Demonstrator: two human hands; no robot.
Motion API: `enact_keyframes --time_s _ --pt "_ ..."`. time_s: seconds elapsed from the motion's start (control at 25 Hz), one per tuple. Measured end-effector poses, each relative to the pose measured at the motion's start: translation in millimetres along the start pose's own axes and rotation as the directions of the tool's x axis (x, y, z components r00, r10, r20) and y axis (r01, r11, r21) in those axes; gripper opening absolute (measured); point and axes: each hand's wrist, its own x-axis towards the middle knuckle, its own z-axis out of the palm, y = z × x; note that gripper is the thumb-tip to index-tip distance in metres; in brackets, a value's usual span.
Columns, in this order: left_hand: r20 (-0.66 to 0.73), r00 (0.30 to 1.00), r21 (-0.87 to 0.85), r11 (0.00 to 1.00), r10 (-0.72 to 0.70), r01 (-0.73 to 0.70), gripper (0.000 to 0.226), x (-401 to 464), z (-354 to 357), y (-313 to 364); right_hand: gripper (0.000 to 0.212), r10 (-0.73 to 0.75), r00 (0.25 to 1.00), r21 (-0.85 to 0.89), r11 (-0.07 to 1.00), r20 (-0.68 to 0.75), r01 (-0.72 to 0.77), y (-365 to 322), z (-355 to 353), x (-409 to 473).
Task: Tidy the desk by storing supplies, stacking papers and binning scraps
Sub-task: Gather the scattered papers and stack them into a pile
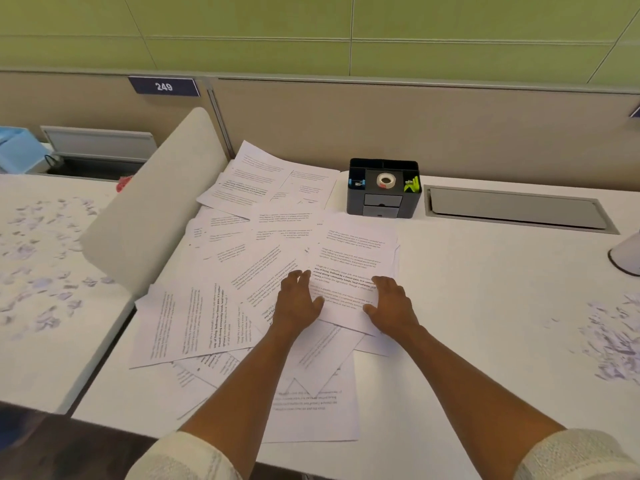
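Note:
Several printed white sheets (263,244) lie scattered and overlapping across the middle of the white desk (467,306). My left hand (298,302) and my right hand (391,304) rest flat on the sheets, fingers spread, on either side of one top sheet (349,271). Neither hand grips anything. A black desk organiser (383,188) stands behind the papers; it holds a roll of tape (385,180), blue clips and green clips. Torn paper scraps (613,344) lie in a heap at the desk's right edge.
More scraps (41,265) are strewn over the neighbouring desk on the left, beyond a white curved divider (149,216). A grey cable hatch (516,209) is set into the desk at the back right. A white object (628,252) shows at the right edge. A beige partition runs behind.

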Motion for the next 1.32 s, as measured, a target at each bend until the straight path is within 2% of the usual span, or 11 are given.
enact_keyframes --time_s 0.2,0.32,0.56,0.76,0.92,1.0,1.16,1.32 --pt "0.079 0.997 -0.042 0.999 -0.005 0.008 0.075 27.2 -6.0 -9.8 0.086 0.122 0.989 -0.08 0.99 0.085 -0.115 -7.5 0.8 16.3" --pt "0.092 0.993 -0.122 0.989 -0.074 0.085 0.074 39.3 -6.9 -9.1 0.083 0.132 0.983 -0.171 0.979 0.128 -0.11 -8.4 8.8 15.4" --pt "0.13 0.965 -0.267 0.93 -0.227 0.254 0.068 60.3 -14.6 -0.2 0.082 0.148 0.98 -0.182 0.976 0.131 -0.123 -8.9 10.5 16.8" --pt "0.232 0.934 -0.443 0.825 -0.273 0.352 0.04 72.1 -13.9 1.6 0.083 0.148 0.979 -0.186 0.975 0.137 -0.122 -10.0 10.0 15.8" --pt "0.247 0.936 -0.463 0.818 -0.251 0.341 0.025 78.4 -15.1 0.7 0.084 0.145 0.979 -0.179 0.977 0.146 -0.118 -9.4 8.6 15.2" --pt "0.257 0.937 -0.505 0.794 -0.235 0.338 0.028 82.4 -16.2 0.2 0.084 0.138 0.977 -0.186 0.977 0.165 -0.106 -8.9 8.4 15.3" --pt "0.308 0.927 -0.634 0.68 -0.215 0.368 0.036 85.9 -13.9 2.2 0.084 0.119 0.973 -0.194 0.978 0.2 -0.079 -8.0 10.0 15.9" --pt "0.246 0.948 -0.639 0.702 -0.201 0.315 0.027 76.8 -11.1 5.8 0.085 0.124 0.98 -0.08 0.99 0.157 -0.113 -6.5 10.6 16.4"
